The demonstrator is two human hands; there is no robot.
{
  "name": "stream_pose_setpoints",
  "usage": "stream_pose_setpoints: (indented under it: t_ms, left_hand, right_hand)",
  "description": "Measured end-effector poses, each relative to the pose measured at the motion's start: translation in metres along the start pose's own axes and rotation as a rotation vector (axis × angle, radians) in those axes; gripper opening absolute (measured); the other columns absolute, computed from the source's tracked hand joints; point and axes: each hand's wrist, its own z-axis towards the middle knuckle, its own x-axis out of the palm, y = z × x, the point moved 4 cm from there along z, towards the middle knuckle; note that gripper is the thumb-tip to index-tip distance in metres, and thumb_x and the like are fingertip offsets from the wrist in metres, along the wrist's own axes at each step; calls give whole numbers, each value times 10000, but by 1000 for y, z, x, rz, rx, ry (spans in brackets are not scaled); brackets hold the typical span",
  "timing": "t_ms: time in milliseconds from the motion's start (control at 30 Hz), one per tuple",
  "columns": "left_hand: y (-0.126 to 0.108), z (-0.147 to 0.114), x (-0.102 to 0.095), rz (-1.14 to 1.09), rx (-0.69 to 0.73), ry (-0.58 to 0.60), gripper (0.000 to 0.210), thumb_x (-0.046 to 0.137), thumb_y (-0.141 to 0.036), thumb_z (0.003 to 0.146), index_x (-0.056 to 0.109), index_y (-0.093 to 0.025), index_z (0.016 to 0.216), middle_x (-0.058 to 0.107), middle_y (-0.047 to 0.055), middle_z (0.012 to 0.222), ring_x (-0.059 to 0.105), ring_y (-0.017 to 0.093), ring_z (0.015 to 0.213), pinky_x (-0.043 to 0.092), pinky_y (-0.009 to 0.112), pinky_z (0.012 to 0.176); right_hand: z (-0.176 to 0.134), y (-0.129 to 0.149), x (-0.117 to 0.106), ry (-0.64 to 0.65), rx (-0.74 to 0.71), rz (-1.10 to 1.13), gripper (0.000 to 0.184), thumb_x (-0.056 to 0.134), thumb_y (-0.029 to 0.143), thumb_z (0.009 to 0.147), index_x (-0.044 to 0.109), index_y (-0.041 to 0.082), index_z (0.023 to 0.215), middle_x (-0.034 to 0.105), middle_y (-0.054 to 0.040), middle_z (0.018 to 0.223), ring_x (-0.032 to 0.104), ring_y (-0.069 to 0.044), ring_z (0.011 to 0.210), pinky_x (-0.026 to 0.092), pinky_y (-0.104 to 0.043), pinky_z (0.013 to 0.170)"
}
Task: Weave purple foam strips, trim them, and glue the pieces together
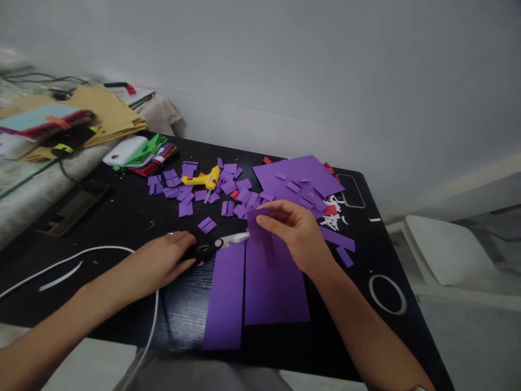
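My right hand (pixel 295 233) pinches a small purple piece of paper (pixel 257 224) between thumb and fingers, raised over the table. Near the table's middle, my left hand (pixel 173 255) is closed on the black handles of a pair of scissors (pixel 207 247). Their metal blades point right, towards the small piece, over the top end of a purple strip (pixel 224 298). Beside that strip lies a wider purple sheet (pixel 277 293), partly behind my right hand. Many folded purple pieces (pixel 186 208) are scattered beyond my hands.
A yellow glue gun (pixel 203 178) lies among the pieces. Back right is a large purple sheet (pixel 297 174) with white scraps (pixel 331 217) beside it. Coloured bundles (pixel 150 155) sit back left. A white cable (pixel 157 309) crosses the left side. A ring (pixel 387 294) lies right.
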Motion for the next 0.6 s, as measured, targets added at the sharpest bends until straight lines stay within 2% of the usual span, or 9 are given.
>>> stream_pose_setpoints:
  t_ms: [100,167,300,400,467,600]
  left_hand:
    - [-5,1,21,-18,50,58,175,547,-277,969,683,-200,1049,703,111,1076,702,258,932,542,381,841]
    - [-14,4,29,-27,68,91,180,549,-227,969,686,-193,1082,693,114,1088,699,263,955,544,393,874]
    - [-30,10,32,-23,71,129,192,631,-174,916,703,-181,1094,673,110,1086,695,260,939,545,379,859]
    - [-37,16,19,-89,116,107,170,615,-190,928,718,-180,1063,674,100,1065,688,230,911,537,348,849]
    - [-41,22,5,-196,159,75,178,542,-204,970,720,-194,978,686,66,976,676,196,855,525,321,826]
    - [-45,43,-22,-565,79,-165,248,538,-391,1009,669,-195,933,660,2,810,613,153,737,484,263,698]
  right_hand:
    - [1,-4,1,0,41,55,251,899,354,722,797,228,914,805,-16,900,766,-178,880,621,-352,901]
    - [1,-5,1,-5,61,49,266,913,361,702,806,229,906,807,-15,884,768,-178,863,622,-354,899]
    - [0,-6,2,-21,50,-5,292,919,364,701,809,240,941,796,3,792,758,-169,789,622,-346,853]
    - [-1,-6,3,-28,30,-45,292,904,364,726,803,239,969,794,3,783,750,-169,773,614,-342,831]
    - [0,-8,4,-32,30,-66,276,898,365,732,799,226,949,799,-10,805,755,-180,797,609,-345,834]
    - [3,-18,8,-40,56,-87,267,898,369,723,782,219,910,793,-19,808,757,-195,806,604,-345,815]
